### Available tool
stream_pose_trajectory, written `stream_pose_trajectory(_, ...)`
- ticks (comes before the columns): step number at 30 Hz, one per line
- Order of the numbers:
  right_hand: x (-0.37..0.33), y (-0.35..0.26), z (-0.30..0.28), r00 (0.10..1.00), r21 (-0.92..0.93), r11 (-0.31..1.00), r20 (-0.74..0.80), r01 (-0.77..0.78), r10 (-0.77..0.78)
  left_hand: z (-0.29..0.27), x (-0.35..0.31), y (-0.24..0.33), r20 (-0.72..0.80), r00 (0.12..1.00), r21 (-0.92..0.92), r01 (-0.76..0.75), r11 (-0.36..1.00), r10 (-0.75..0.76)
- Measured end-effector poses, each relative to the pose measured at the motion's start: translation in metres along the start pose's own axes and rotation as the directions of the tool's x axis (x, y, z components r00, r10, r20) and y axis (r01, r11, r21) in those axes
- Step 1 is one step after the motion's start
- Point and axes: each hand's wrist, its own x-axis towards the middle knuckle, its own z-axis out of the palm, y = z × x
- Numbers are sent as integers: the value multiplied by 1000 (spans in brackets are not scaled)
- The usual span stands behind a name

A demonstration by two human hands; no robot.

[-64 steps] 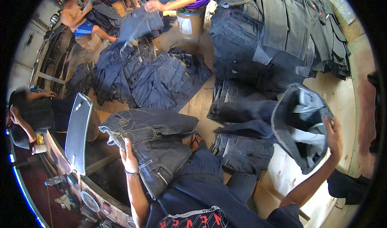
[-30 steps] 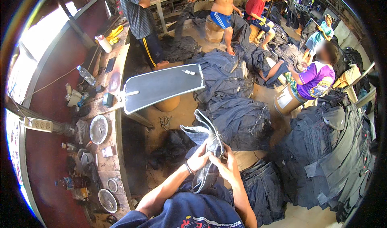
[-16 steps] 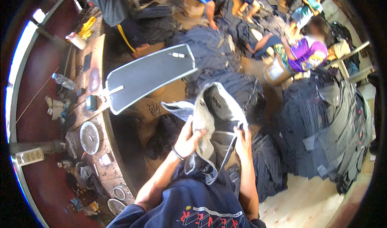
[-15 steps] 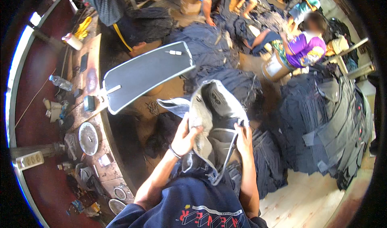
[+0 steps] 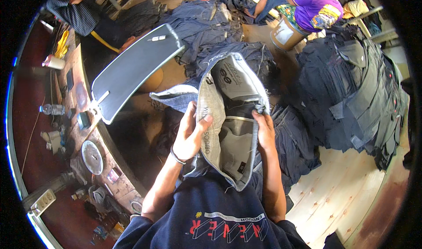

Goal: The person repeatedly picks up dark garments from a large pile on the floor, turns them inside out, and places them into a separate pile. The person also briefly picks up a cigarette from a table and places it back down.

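A pair of unfinished jeans (image 5: pixel 210 137) is held up in front of my chest, its waist spread open towards me. Pale printed lining, pocket bags and a small dark label show inside, and loose threads hang from the edge. My left hand (image 5: pixel 189 134) grips the left side of the waistband, thumb on the inside and fingers behind the cloth. On the opposite side, my right hand (image 5: pixel 264 128) pinches the edge near the front opening, its fingers partly hidden. A blue flap of the denim (image 5: pixel 176 96) sticks out beyond my left hand.
A dark padded board (image 5: pixel 136 68) with a pale rim stands ahead left, beside a wooden bench (image 5: pixel 81 88) holding a round tray (image 5: pixel 92 156). Dark denim is piled at right (image 5: pixel 351 90) and ahead (image 5: pixel 200 33). A person in purple (image 5: pixel 307 11) sits on a drum (image 5: pixel 286 34).
The jeans' waist is spread wider, so more lining shows. Both hands keep their hold. The surroundings have shifted up and left in the view.
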Motion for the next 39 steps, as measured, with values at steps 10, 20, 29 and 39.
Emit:
stream_pose_trajectory(10, -64, -23, -256, 915, -524, 846, -285, 101, -285, 30, 7, -22, 239, 950, 319, 116, 941, -199)
stream_pose_trajectory(20, -198, -158, -447, 744, -783, 286, -617, -552, -256, 82, 7, -36, 189, 976, 525, -4, 851, -112)
stream_pose_trajectory(29, -41, 71, -514, 810, -797, 416, -550, -438, -202, 102, -7, -54, 100, 993, 434, -99, 895, 61)
stream_pose_trajectory(39, 43, 168, -175, 963, -329, 944, 265, 37, 54, 106, -2, -82, 53, 970, 488, -232, 842, 236)
